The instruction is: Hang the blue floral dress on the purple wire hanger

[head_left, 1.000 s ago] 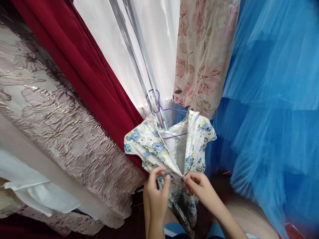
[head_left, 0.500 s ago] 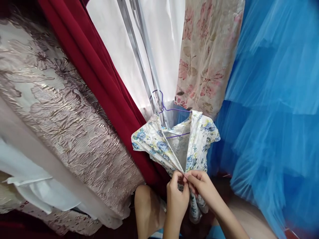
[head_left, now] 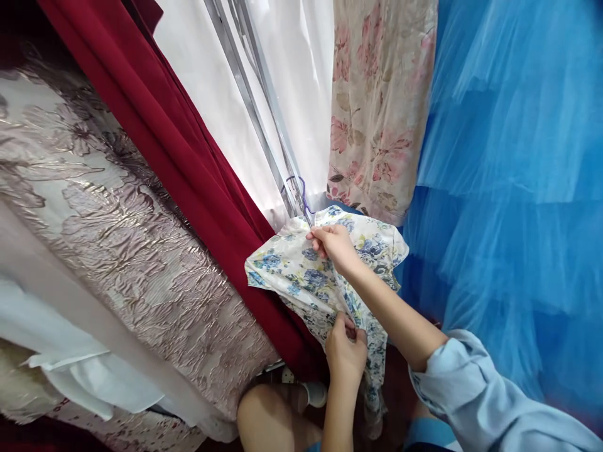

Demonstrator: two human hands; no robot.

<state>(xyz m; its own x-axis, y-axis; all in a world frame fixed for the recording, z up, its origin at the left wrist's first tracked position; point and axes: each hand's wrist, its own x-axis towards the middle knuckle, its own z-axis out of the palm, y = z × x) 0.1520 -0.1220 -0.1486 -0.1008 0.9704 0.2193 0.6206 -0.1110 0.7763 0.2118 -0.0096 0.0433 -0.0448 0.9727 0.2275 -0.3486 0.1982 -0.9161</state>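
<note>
A white floral dress with blue and yellow flowers hangs from a thin purple hanger in front of me. Its centre opening is drawn together up to the neckline. At the top of that seam my right hand is closed in a pinch, apparently on the zipper pull, which the fingers hide. Lower down the same seam, my left hand grips the dress fabric between thumb and fingers.
Grey metal poles rise behind the hanger. A dark red cloth and a pinkish brocade garment hang at left. To the right are a pink floral fabric and a blue tulle dress. My bent knee is below.
My right hand has moved up from beside the left hand to the neckline, and the dress's V-shaped opening has closed. My left hand stays low on the seam.
</note>
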